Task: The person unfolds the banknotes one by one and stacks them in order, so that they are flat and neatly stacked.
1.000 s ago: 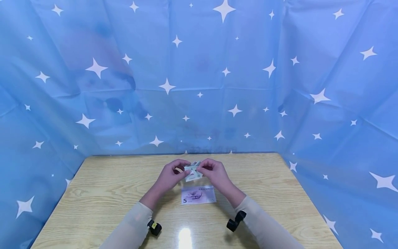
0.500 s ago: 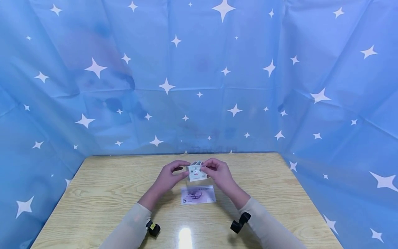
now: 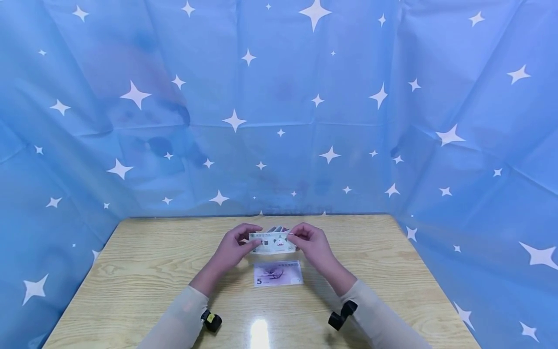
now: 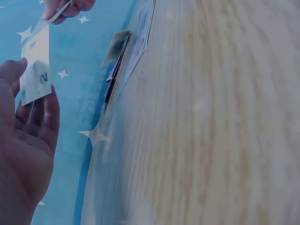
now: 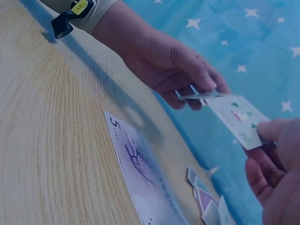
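A pale greenish-white banknote (image 3: 273,243) with a small printed figure is stretched between both hands, raised off the table. My left hand (image 3: 232,248) pinches its left end, thumb in front and fingers behind. At the right end, my right hand (image 3: 310,242) pinches it between thumb and fingers. In the right wrist view the banknote (image 5: 239,119) is bent towards the left hand (image 5: 173,70). Just in front of the hands, a purple banknote (image 3: 278,273) marked 5 lies flat on the table. Behind the held note, fanned notes (image 5: 206,199) lie partly hidden in the head view.
The wood-grain table (image 3: 144,291) extends to both sides of the arms. A blue curtain (image 3: 279,97) with white stars stands along its back and sides. Each wrist wears a black camera, one of them the left camera (image 3: 211,321). A bright reflection shines near the front.
The pale banknote has gone from a short folded width to nearly its full length. My hands have drawn apart, the left going left and the right going right. The purple note stays put.
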`<state>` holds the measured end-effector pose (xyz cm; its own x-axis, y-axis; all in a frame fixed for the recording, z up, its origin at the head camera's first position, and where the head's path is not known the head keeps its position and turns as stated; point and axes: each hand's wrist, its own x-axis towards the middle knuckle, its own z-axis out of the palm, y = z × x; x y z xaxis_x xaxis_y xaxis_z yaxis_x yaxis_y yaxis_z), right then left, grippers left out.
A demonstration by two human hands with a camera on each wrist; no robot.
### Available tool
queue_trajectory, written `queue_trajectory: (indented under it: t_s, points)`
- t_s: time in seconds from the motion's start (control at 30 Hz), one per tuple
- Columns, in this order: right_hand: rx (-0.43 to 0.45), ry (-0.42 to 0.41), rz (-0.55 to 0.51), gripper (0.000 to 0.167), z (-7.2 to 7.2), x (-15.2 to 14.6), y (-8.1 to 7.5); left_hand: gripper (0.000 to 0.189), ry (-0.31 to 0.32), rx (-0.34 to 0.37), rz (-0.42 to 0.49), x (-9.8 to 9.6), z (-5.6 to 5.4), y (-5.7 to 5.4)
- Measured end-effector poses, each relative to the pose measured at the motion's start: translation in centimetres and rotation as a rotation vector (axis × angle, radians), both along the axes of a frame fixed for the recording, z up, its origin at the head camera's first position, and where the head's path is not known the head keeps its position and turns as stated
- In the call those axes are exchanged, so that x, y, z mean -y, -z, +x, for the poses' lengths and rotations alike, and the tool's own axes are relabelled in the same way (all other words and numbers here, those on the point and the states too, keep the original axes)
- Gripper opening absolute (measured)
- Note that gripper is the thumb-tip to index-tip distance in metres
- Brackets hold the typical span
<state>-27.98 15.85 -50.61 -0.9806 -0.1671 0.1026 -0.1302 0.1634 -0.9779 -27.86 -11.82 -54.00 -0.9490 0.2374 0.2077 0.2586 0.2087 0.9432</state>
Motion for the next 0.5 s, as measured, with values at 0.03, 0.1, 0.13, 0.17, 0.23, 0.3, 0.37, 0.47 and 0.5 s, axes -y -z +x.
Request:
queue_trajectory:
  t_s: [0.03, 0.1, 0.13, 0.17, 0.23, 0.3, 0.37, 0.47, 0.5]
  points:
    - [0.000, 0.004, 0.001, 0.012, 0.02, -0.02, 0.06, 0.037, 0.000, 0.006, 0.003, 0.02, -0.01, 0.05]
    - [0.001, 0.010, 0.001, 0.011, 0.04, -0.08, 0.15, 0.034, -0.002, 0.015, 0.009, 0.06, -0.03, 0.12]
    - [0.001, 0.010, -0.001, 0.012, 0.06, -0.12, 0.19, 0.032, -0.002, 0.019, 0.013, 0.07, -0.01, 0.12]
    - [0.001, 0.010, -0.003, 0.012, 0.07, -0.16, 0.22, 0.031, -0.002, 0.023, 0.014, 0.07, 0.01, 0.10]
    - [0.000, 0.008, -0.010, 0.013, 0.12, -0.20, 0.22, 0.029, 0.004, 0.026, 0.025, 0.08, 0.04, 0.03]
    - [0.000, 0.000, -0.017, 0.014, 0.12, -0.23, 0.23, 0.027, 0.008, 0.022, 0.030, 0.08, 0.14, -0.09]
    - [-0.002, -0.008, -0.020, 0.014, 0.14, -0.26, 0.24, 0.027, 0.011, 0.015, 0.031, 0.05, 0.22, -0.19]
    - [-0.001, -0.020, -0.014, 0.014, 0.20, -0.37, 0.26, 0.027, 0.019, 0.010, 0.032, -0.03, 0.34, -0.32]
    - [0.001, -0.026, -0.009, 0.016, 0.24, -0.41, 0.23, 0.028, 0.023, 0.010, 0.033, -0.07, 0.36, -0.36]
